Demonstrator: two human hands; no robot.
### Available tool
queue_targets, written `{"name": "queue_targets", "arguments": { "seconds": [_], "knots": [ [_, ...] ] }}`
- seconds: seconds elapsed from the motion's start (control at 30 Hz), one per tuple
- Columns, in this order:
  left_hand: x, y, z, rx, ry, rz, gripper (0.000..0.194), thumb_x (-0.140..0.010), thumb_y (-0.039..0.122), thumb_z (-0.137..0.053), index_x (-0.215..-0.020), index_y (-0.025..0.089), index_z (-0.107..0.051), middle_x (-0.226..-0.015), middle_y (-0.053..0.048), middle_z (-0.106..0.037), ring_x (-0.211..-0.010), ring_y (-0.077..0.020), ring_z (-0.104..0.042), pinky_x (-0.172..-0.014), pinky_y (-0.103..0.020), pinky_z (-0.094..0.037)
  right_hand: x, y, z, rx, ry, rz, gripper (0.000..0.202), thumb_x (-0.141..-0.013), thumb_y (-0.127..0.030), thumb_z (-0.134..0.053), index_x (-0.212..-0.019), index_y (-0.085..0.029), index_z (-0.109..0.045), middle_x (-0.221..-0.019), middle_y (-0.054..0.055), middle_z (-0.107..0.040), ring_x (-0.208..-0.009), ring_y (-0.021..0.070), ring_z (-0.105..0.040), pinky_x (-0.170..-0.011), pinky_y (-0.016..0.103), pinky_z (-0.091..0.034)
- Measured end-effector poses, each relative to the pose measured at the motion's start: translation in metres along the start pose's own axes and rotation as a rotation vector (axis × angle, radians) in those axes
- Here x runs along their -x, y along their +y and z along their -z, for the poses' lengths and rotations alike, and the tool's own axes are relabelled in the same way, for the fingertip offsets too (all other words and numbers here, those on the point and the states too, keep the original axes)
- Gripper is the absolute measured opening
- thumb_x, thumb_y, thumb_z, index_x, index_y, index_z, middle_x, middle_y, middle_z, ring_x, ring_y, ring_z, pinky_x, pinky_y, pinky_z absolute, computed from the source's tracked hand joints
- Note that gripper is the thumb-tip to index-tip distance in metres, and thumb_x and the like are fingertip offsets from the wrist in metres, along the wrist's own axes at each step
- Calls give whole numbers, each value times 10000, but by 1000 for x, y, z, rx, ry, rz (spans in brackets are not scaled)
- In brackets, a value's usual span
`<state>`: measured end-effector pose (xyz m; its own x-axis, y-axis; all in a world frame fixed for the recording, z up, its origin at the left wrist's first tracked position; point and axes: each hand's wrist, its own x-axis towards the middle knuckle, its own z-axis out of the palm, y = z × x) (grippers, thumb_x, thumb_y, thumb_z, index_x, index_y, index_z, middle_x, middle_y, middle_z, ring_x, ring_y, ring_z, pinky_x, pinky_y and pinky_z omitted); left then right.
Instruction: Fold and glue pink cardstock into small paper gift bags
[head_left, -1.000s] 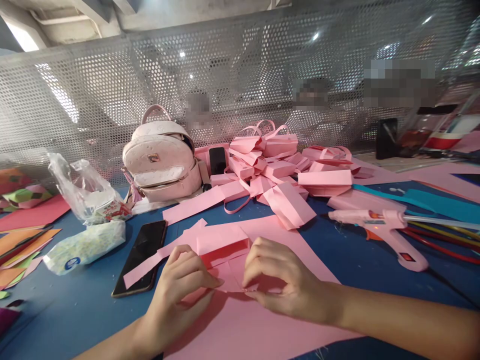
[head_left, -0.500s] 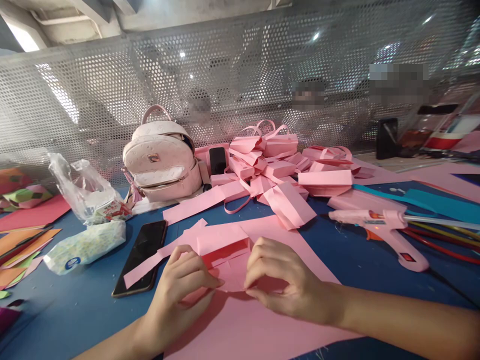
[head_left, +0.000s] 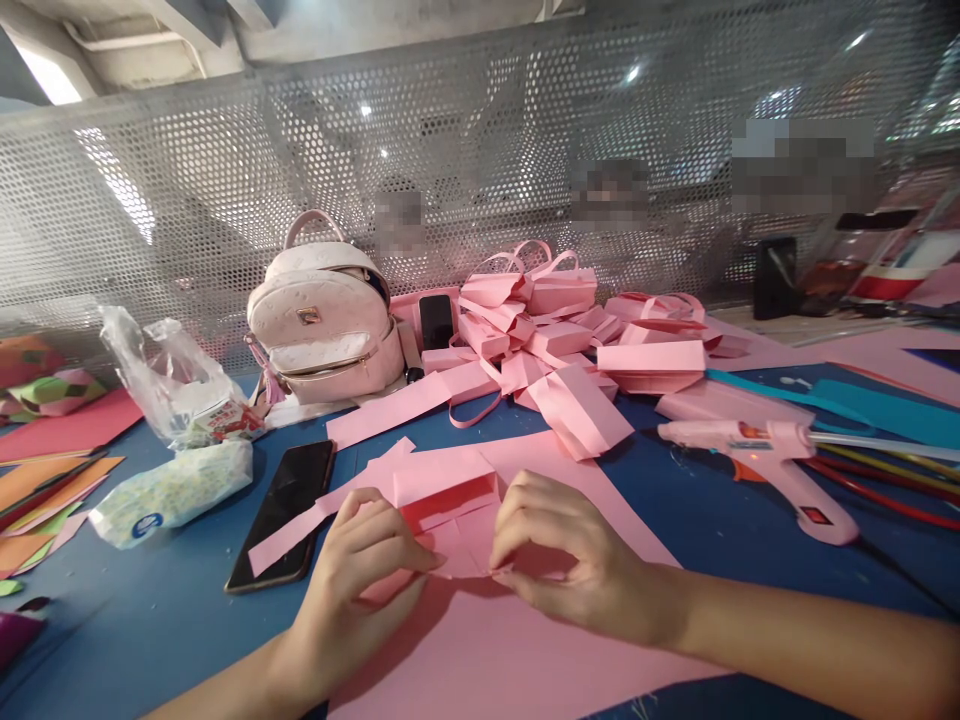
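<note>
A folded pink paper bag (head_left: 446, 480) lies between my hands, its opening showing a darker red-pink inside. My left hand (head_left: 367, 585) pinches the near left edge of its paper between thumb and fingertips. On the near right edge, my right hand (head_left: 562, 560) pinches the paper in the same way. Beneath the bag spreads a large pink paper sheet (head_left: 480, 660). A narrow pink paper strip (head_left: 289, 535) runs left from the bag, across a dark phone (head_left: 300, 480).
Behind are a pile of pink paper bags (head_left: 525, 330) and a pale pink backpack (head_left: 322, 320). To the right lies a pink glue gun (head_left: 772, 455) with its cord. A tissue pack (head_left: 176, 490) and a plastic bag (head_left: 165, 370) are at the left. A perforated metal panel (head_left: 300, 160) stands behind.
Almost nothing differs. Both hands stay pinched on the near edge of the paper bag, with only a slight shift of the fingertips.
</note>
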<state>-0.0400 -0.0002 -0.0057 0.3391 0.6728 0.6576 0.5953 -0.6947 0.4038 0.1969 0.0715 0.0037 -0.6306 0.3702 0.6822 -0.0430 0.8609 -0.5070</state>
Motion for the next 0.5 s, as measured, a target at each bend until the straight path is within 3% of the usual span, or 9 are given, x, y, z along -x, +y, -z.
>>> {"name": "queue_targets", "arguments": {
  "seconds": [0.5],
  "knots": [
    [-2,0,1,-1,10,-8,232,-870,10,-588,-903,224,-669,-768,14,-647,-703,-149,-570,-777,-364,-409,0,-1,1,-19,16,26,68,-896,-136,-637,-895,-201,-656,-783,19,-663,-757,163,-574,-818,358,-476]
  ]
}}
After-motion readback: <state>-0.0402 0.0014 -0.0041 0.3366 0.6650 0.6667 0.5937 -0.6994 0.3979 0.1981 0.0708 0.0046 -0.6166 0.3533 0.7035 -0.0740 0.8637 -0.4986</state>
